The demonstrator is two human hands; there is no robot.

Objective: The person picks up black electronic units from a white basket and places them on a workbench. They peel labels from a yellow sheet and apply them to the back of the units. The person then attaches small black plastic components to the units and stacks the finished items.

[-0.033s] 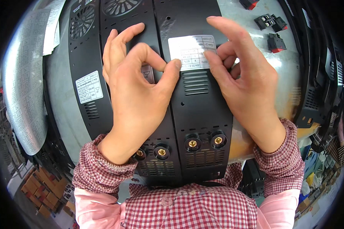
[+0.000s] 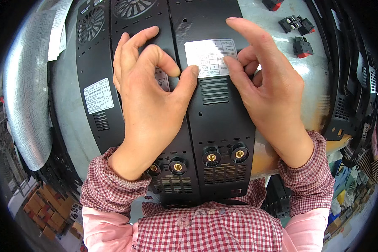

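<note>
A white printed label (image 2: 212, 69) lies flat on the black metal housing (image 2: 222, 119) in front of me, just above its slotted vents. The thumb of my left hand (image 2: 149, 90) presses on the label's left edge; its index finger curves close to that thumb, and the other fingers are raised apart. My right hand (image 2: 273, 84) has its thumb on the label's right part. The right index finger is stretched out above, while the remaining fingers curl beside the housing's right edge. Neither hand grips anything between its fingers.
Left of this housing stand similar black housings, one bearing a white label (image 2: 98, 95) and a fan grille (image 2: 90, 25). Brass terminals (image 2: 211, 157) sit at the near end. Black-and-red switches (image 2: 302, 47) lie at the far right. A silvery label sheet (image 2: 29, 92) curves at left; black panels (image 2: 346, 101) stand at right.
</note>
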